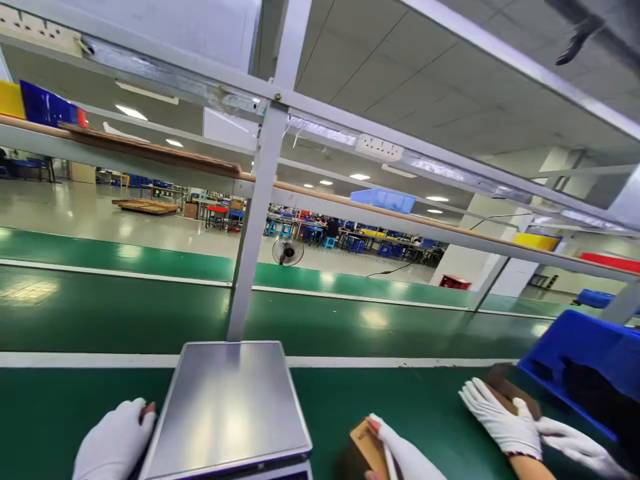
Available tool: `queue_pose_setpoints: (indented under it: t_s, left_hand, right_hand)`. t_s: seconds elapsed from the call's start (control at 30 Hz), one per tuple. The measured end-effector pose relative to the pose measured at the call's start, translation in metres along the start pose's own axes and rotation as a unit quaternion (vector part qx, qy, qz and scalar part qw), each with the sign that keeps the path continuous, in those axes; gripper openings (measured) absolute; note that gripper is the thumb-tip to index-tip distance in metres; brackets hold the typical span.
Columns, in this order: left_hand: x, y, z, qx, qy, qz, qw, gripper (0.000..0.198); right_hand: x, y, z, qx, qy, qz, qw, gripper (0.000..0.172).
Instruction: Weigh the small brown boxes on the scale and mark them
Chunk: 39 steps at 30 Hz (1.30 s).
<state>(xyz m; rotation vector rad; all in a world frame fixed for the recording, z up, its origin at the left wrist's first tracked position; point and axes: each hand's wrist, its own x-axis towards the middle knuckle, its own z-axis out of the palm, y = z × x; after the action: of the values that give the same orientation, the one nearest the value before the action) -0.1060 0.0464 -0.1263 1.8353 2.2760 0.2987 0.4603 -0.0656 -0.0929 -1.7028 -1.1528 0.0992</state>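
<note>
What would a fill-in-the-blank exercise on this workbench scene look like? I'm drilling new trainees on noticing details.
1. The left hand rests beside a scale with a ____ metal platform.
2. The right hand holds a small ____ box.
3. A co-worker's gloved hands work beside a ____ bin.
4. All the hands wear ____ gloves.

Missing words: silver; brown; blue; white

left hand [116, 445]: thin white knit glove, the tip of one finger open.
right hand [406, 453]: a matching white glove, one fingertip likewise uncovered.
sleeves: none in view; the glove cuffs are cut off by the frame edge.
</note>
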Motion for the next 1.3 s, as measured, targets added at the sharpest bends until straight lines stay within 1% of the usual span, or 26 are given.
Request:
queue_pose_setpoints:
  t_s: [0.03,0.07,0.1,0.17,0.2,0.27,0.3,0.33,0.4,0.47,0.53,0.57,0.63,0.67,0.7,0.77,0.8,0.87,0.9,0.97,1.0,1.07,1.1,1.17,1.23,1.3]
  left_hand:
    - [0.001,-0.003,-0.001,0.008,-0.017,0.009,1.000,0.042]
    - [0.001,-0.005,-0.001,0.017,-0.028,0.019,0.999,0.043]
    - [0.002,-0.005,-0.001,0.026,-0.033,0.029,0.999,0.044]
    - [0.002,-0.003,0.000,0.038,-0.034,0.047,0.998,0.043]
    - [0.003,-0.003,0.001,0.043,-0.036,0.055,0.997,0.042]
    - [0.005,-0.003,0.003,0.049,-0.037,0.070,0.996,0.040]
    - [0.006,-0.004,0.004,0.051,-0.036,0.075,0.995,0.039]
    - [0.007,-0.006,0.005,0.053,-0.033,0.078,0.995,0.038]
    - [0.009,-0.008,0.007,0.053,-0.029,0.081,0.995,0.037]
    - [0.009,-0.008,0.008,0.047,-0.029,0.079,0.995,0.037]
    - [0.008,-0.007,0.008,0.042,-0.021,0.075,0.996,0.037]
    - [0.008,-0.007,0.007,0.040,-0.015,0.073,0.996,0.037]
    - [0.006,-0.005,0.006,0.038,-0.002,0.068,0.997,0.036]
    - [0.005,-0.004,0.006,0.037,0.001,0.066,0.997,0.036]
    - [0.004,-0.004,0.005,0.037,0.004,0.064,0.997,0.035]
    - [0.002,-0.004,0.005,0.041,0.007,0.061,0.997,0.034]
    - [0.001,-0.003,0.004,0.045,0.008,0.060,0.997,0.034]
    - [0.000,-0.003,0.003,0.055,0.009,0.059,0.997,0.034]
    - [-0.001,-0.002,0.002,0.060,0.008,0.057,0.997,0.034]
    - [-0.002,0.000,-0.001,0.068,0.004,0.051,0.996,0.035]
    - [-0.002,0.002,-0.003,0.070,0.000,0.046,0.996,0.035]
    - [-0.003,0.006,-0.006,0.070,-0.011,0.038,0.997,0.035]
    - [-0.003,0.008,-0.008,0.068,-0.014,0.035,0.997,0.034]
    - [-0.004,0.011,-0.012,0.059,-0.018,0.033,0.998,0.031]
    - [-0.005,0.012,-0.014,0.042,-0.017,0.031,0.999,0.028]
    - [-0.008,0.011,-0.014,0.014,-0.010,0.022,1.000,0.029]
  right_hand:
    - [-0.019,-0.014,0.010,-0.021,-0.030,0.016,0.999,0.048]
    - [-0.032,-0.029,0.017,-0.048,-0.059,0.039,0.996,0.049]
    - [-0.040,-0.046,0.019,-0.085,-0.084,0.063,0.991,0.052]
    - [-0.038,-0.084,0.017,-0.156,-0.113,0.098,0.976,0.059]
    - [-0.032,-0.105,0.015,-0.174,-0.110,0.095,0.974,0.063]
    - [-0.019,-0.147,0.018,-0.173,-0.090,0.060,0.979,0.066]
    - [-0.014,-0.167,0.023,-0.162,-0.087,0.042,0.982,0.068]
    - [-0.011,-0.185,0.032,-0.149,-0.092,0.023,0.984,0.069]
    - [-0.013,-0.214,0.056,-0.128,-0.113,-0.026,0.985,0.067]
    - [-0.021,-0.236,0.082,-0.128,-0.125,-0.085,0.980,0.058]
    - [-0.032,-0.251,0.103,-0.132,-0.136,-0.140,0.972,0.051]
    - [-0.036,-0.256,0.110,-0.120,-0.152,-0.159,0.968,0.049]
    - [-0.040,-0.261,0.117,-0.065,-0.208,-0.173,0.960,0.049]
    - [-0.039,-0.260,0.119,-0.029,-0.229,-0.166,0.959,0.050]
    - [-0.036,-0.256,0.119,0.008,-0.235,-0.152,0.960,0.050]
    - [-0.027,-0.236,0.123,0.075,-0.208,-0.100,0.970,0.052]
    - [-0.022,-0.220,0.126,0.103,-0.185,-0.064,0.975,0.054]
    - [-0.018,-0.177,0.135,0.140,-0.153,0.029,0.978,0.061]
    - [-0.021,-0.152,0.138,0.147,-0.147,0.081,0.975,0.067]
    - [-0.037,-0.104,0.142,0.133,-0.139,0.166,0.967,0.075]
    - [-0.049,-0.083,0.141,0.116,-0.130,0.189,0.966,0.077]
    - [-0.075,-0.055,0.135,0.067,-0.104,0.197,0.973,0.075]
    - [-0.087,-0.047,0.130,0.036,-0.093,0.191,0.977,0.073]
    - [-0.103,-0.041,0.123,-0.019,-0.088,0.185,0.979,0.073]
    - [-0.110,-0.043,0.121,-0.047,-0.100,0.183,0.977,0.074]
    - [-0.111,-0.046,0.122,-0.048,-0.112,0.168,0.978,0.072]
